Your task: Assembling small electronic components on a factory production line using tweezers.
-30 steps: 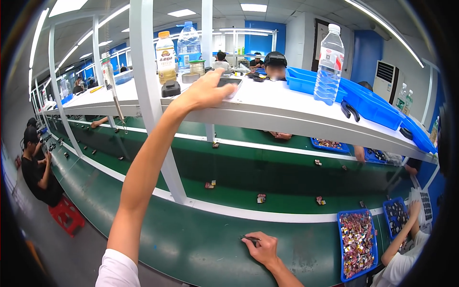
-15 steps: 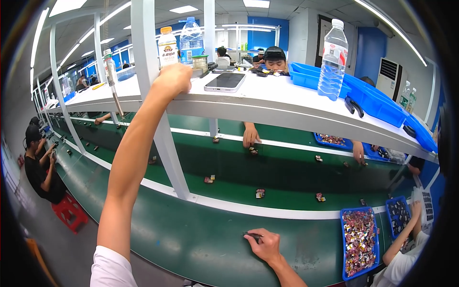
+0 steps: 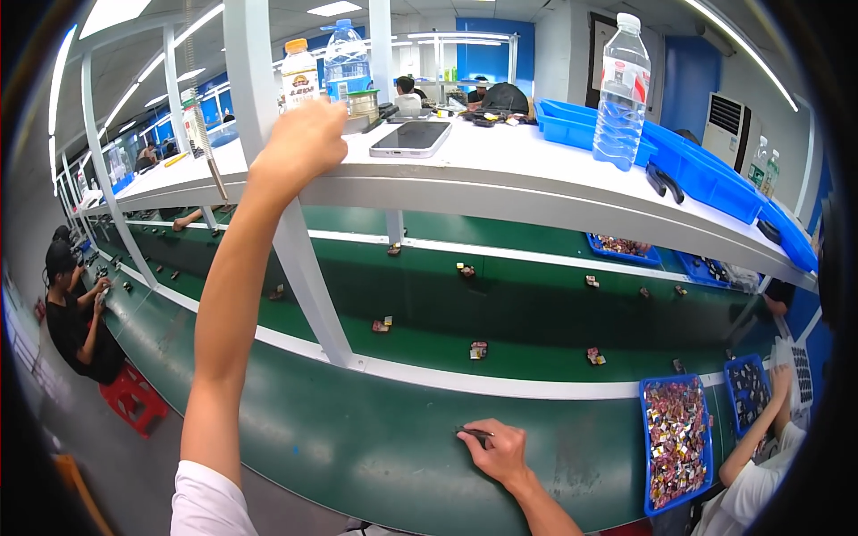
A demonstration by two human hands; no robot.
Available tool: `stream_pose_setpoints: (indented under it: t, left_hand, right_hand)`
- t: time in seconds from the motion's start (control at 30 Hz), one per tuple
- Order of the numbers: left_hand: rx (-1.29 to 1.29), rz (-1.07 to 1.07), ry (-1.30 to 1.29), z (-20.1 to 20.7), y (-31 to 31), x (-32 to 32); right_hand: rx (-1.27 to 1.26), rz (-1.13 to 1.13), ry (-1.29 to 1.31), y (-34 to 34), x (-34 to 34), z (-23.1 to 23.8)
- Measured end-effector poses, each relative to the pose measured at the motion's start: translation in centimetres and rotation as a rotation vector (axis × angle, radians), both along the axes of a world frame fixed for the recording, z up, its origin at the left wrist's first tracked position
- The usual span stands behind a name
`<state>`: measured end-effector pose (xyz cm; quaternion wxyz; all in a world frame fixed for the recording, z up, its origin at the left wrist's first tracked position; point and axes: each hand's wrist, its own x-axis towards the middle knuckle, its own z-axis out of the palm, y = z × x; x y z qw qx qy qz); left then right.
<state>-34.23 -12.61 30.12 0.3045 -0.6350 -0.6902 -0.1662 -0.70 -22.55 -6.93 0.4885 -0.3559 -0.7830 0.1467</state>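
Right hand (image 3: 502, 451) rests on the green conveyor belt (image 3: 357, 447), fingers pinched on a small dark pen-like tool (image 3: 472, 433); farther up, left hand (image 3: 302, 143) is curled over the white overhead shelf's (image 3: 500, 174) front edge, near a dark flat smartphone (image 3: 411, 138)

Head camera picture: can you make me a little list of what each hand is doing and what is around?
left hand: raised to the white shelf, resting on its edge
right hand: down on the green belt, pinching a small dark thing
on shelf: phone, clear bottle, blue trays
by belt: blue bin of small parts
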Motion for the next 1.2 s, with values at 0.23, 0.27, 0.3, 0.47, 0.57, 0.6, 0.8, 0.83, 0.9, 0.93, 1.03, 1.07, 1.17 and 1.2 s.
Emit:
stream_pose_setpoints:
  t: [0.23, 0.27, 0.3, 0.47, 0.57, 0.6, 0.8, 0.83, 0.9, 0.93, 1.03, 1.07, 1.17, 1.2]
  left_hand:
    - [0.904, -0.642, -0.052, -5.9, -3.5, 4.0]
    - [0.926, -0.71, -0.086, -7.7, -3.9, 4.5]
    - [0.946, -0.783, -0.128, -9.9, -3.9, 5.3]
    - [0.241, -0.708, -0.641, -23.8, -1.4, 10.5]
    - [-0.165, -0.492, -0.854, -32.2, 2.5, 10.6]
    - [-0.236, -0.455, -0.83, -34.2, 3.3, 10.8]
    - [-0.411, -0.32, -0.768, -38.7, 5.6, 13.6]
    - [-0.396, -0.294, -0.744, -38.7, 5.7, 13.8]
    - [-0.427, -0.234, -0.712, -38.1, 5.7, 14.8]
    - [-0.427, -0.229, -0.689, -37.7, 5.7, 15.1]
    - [-0.493, -0.25, -0.651, -37.5, 6.3, 14.8]
    - [-0.568, -0.283, -0.626, -37.2, 6.5, 14.7]
    - [-0.636, -0.259, -0.689, -36.8, 6.9, 15.0]
    - [-0.634, -0.262, -0.692, -36.7, 6.9, 15.0]
  right_hand:
    - [-0.026, -0.012, 0.011, -0.2, 0.5, -0.2]
    - [-0.026, -0.017, 0.011, -0.3, 0.4, -0.1]
    - [-0.034, -0.021, 0.013, -0.4, 0.4, 0.0]
    - [-0.039, -0.019, -0.01, -0.3, 0.5, 0.9]
    - [-0.041, 0.014, -0.02, 0.1, -0.1, 1.0]
    - [0.0, 0.014, 0.008, 0.2, -0.1, 0.7]
    - [0.007, -0.022, -0.022, -0.4, 0.5, 0.5]
    - [0.02, -0.001, -0.024, -0.5, 0.4, 0.6]
    - [-0.008, -0.028, -0.046, -0.8, 0.4, 0.5]
    - [-0.003, -0.02, -0.046, -0.7, 0.3, 0.4]
    - [-0.01, -0.01, -0.043, -0.7, 0.0, 0.5]
    - [-0.006, -0.007, -0.049, -0.6, 0.1, 0.3]
    - [-0.012, -0.026, -0.053, -0.1, 0.3, 0.0]
    - [-0.016, -0.028, -0.026, 0.0, 0.3, -0.1]
